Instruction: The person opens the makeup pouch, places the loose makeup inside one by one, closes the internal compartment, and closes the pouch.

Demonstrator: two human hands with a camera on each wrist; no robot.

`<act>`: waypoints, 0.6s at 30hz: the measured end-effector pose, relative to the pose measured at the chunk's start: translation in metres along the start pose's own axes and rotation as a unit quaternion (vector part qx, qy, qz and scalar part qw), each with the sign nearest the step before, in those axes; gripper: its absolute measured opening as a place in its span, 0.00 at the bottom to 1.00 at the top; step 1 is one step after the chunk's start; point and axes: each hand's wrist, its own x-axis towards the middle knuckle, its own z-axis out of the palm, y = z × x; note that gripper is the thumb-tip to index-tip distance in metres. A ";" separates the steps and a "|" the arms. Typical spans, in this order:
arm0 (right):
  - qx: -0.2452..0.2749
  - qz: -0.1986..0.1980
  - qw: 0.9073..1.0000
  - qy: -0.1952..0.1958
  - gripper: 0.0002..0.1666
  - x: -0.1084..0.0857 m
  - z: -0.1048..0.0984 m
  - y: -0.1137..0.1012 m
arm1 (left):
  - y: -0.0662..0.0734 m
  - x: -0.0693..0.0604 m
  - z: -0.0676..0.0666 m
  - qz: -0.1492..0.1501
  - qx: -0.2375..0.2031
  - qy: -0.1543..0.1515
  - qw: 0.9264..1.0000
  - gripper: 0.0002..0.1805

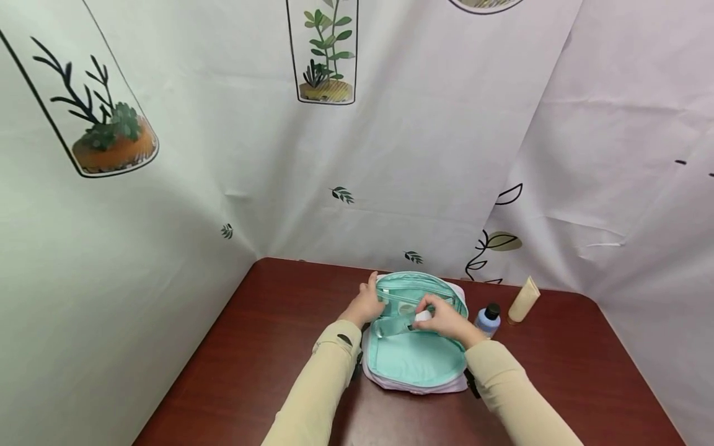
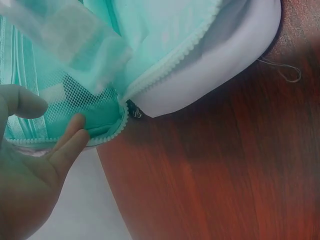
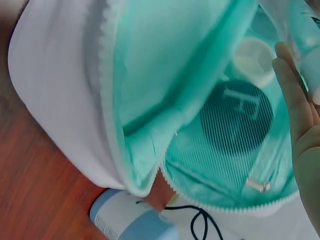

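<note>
A pale lilac zip bag (image 1: 413, 387) lies unzipped on the table, its mint lining showing. My right hand (image 1: 446, 319) pinches a clear bottle (image 1: 393, 325) by its white cap, tilted over the bag's opening. In the left wrist view that bottle (image 2: 75, 40) crosses in front of the mesh pocket (image 2: 90, 105). My left hand (image 1: 365, 303) rests at the bag's left edge, fingers extended and apart near the zip. Behind the mesh, the right wrist view shows a dark round item (image 3: 237, 117) with pale lettering and a white round item (image 3: 254, 61).
Right of the bag stand a blue bottle (image 1: 488, 319) with a black cap and a cream tube (image 1: 523, 301). The dark red table (image 1: 268, 347) meets white printed cloth (image 1: 390, 155) at its back and sides. A black cord (image 3: 202, 215) hangs near the blue bottle.
</note>
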 end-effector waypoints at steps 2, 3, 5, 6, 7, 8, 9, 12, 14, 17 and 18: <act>-0.007 -0.010 1.000 -0.007 0.15 0.000 0.002 0.001 | -0.001 0.001 0.001 0.000 0.002 -0.004 1.000 0.43; -0.019 -0.013 1.000 -0.009 0.16 0.000 0.003 0.001 | -0.001 0.001 0.001 -0.001 0.004 -0.005 1.000 0.43; -0.059 -0.001 0.998 -0.015 0.17 0.001 0.002 0.002 | -0.001 0.002 0.001 -0.001 0.004 -0.007 1.000 0.44; -0.083 0.007 0.996 -0.020 0.18 0.001 0.001 0.002 | -0.001 0.002 0.001 -0.001 0.004 -0.005 1.000 0.44; -0.106 0.025 0.994 -0.026 0.19 0.001 0.001 0.003 | -0.001 0.002 0.001 -0.001 0.004 -0.004 1.000 0.44; -0.137 0.032 0.989 -0.034 0.20 0.002 0.001 0.004 | -0.001 0.002 0.001 -0.001 0.004 -0.004 1.000 0.44; -0.169 0.036 0.984 -0.041 0.21 0.002 0.002 0.005 | -0.001 0.001 0.001 -0.002 0.003 -0.005 1.000 0.44; -0.259 0.048 0.963 -0.059 0.21 0.002 0.005 0.007 | -0.002 0.002 0.001 -0.003 -0.004 -0.010 1.000 0.44; -0.304 0.051 0.949 -0.065 0.19 0.002 0.009 0.006 | -0.002 0.002 0.001 -0.004 -0.009 -0.014 1.000 0.44; -0.338 0.052 0.937 -0.064 0.14 0.004 0.013 0.006 | -0.003 0.003 0.002 -0.001 -0.015 -0.019 1.000 0.45; -0.344 0.054 0.935 -0.063 0.12 0.005 0.014 0.005 | -0.003 0.003 0.002 0.002 -0.015 -0.019 1.000 0.45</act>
